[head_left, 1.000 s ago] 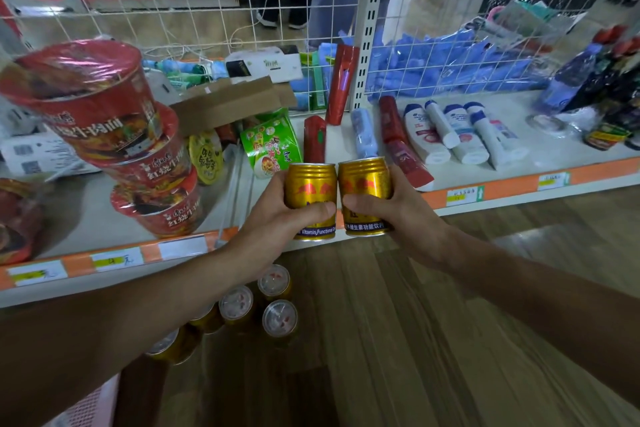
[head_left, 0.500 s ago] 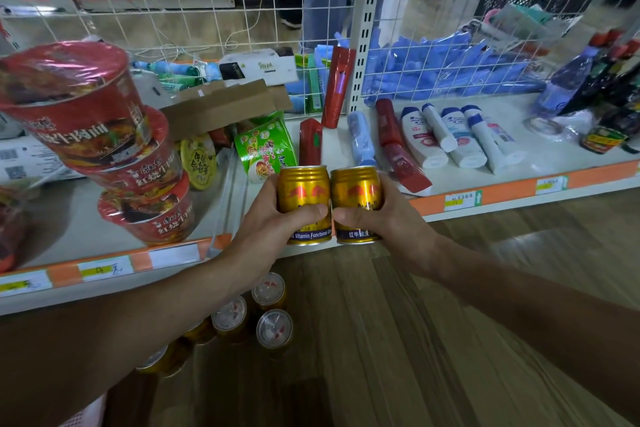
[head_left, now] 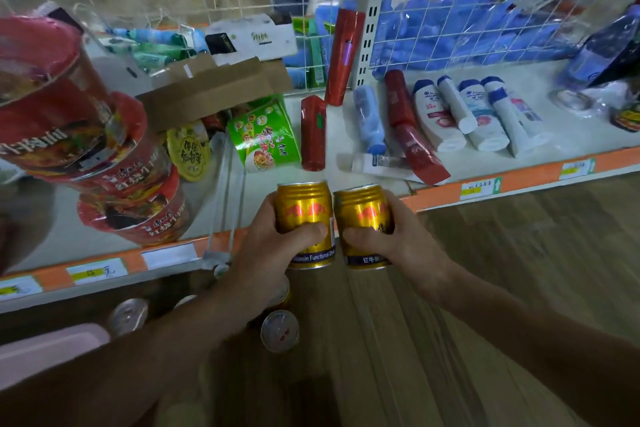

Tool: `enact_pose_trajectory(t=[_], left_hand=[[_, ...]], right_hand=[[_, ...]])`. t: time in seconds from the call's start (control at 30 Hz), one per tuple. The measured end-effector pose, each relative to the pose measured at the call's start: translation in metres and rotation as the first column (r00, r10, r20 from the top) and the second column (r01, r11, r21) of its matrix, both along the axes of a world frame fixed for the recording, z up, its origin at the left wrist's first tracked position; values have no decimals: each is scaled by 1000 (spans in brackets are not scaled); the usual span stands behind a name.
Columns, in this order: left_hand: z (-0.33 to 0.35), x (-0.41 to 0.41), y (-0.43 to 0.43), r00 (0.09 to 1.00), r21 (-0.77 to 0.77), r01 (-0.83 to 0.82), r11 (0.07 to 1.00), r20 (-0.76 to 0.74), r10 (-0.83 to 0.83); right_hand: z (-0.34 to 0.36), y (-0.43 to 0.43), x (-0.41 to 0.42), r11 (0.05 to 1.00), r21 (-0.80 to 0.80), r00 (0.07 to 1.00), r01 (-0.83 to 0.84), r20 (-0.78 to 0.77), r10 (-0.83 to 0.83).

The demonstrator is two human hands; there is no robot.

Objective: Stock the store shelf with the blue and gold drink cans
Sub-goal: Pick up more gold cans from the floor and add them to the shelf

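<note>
Store shelf [head_left: 536,178]: white deck, orange price strip, wire-mesh back.
Noodle cups [head_left: 86,149]: red, stacked at the shelf's left end.
Left hand [head_left: 273,253]: fingers and thumb wrapped round the left can [head_left: 304,204].
Right hand [head_left: 391,246]: fingers and thumb clamped on the right can [head_left: 363,208].
Held cans: gold with a blue band, upright, side by side at the shelf's front edge.
Floor cans [head_left: 280,329]: silver tops, below the shelf edge.

A shop: price-tagged shelf [head_left: 519,184] stocked with shampoo bottles [head_left: 436,114].
</note>
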State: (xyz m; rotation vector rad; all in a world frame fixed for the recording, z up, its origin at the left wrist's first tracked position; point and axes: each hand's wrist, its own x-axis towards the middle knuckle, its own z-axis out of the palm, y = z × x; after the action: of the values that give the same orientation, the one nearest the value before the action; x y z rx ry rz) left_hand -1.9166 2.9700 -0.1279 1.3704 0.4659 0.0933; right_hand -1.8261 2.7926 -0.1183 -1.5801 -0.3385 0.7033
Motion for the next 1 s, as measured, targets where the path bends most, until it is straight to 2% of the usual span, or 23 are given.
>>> enact_pose_trajectory(t=[0.17,0.33,0.53,0.67,0.83,1.0], left_hand=[[34,-32,-14,996,-108,-29,994,-87,19],[117,-70,-40,978,-169,-114,979,-192,81],[274,-92,-64,966,-128,-113,985,-245,79],[404,-97,-80,967,-134,-115,984,-243,80],[544,-90,-95,982,-148,-114,982,-169,88],[637,-81,-106,984,-107,-167,980,-83,159]], right_hand=[[37,-12,-34,998,-61,995,25,-99,-31],[125,-27,-69,993,-108,987,42,-153,-58],[289,-45,-85,987,-132,980,96,-160,-117],[419,-64,-87,986,-135,983,97,-146,-116],[554,-77,-81,990,-131,994,46,-95,-59],[641,-82,-70,997,-82,998,15,-57,-20]])
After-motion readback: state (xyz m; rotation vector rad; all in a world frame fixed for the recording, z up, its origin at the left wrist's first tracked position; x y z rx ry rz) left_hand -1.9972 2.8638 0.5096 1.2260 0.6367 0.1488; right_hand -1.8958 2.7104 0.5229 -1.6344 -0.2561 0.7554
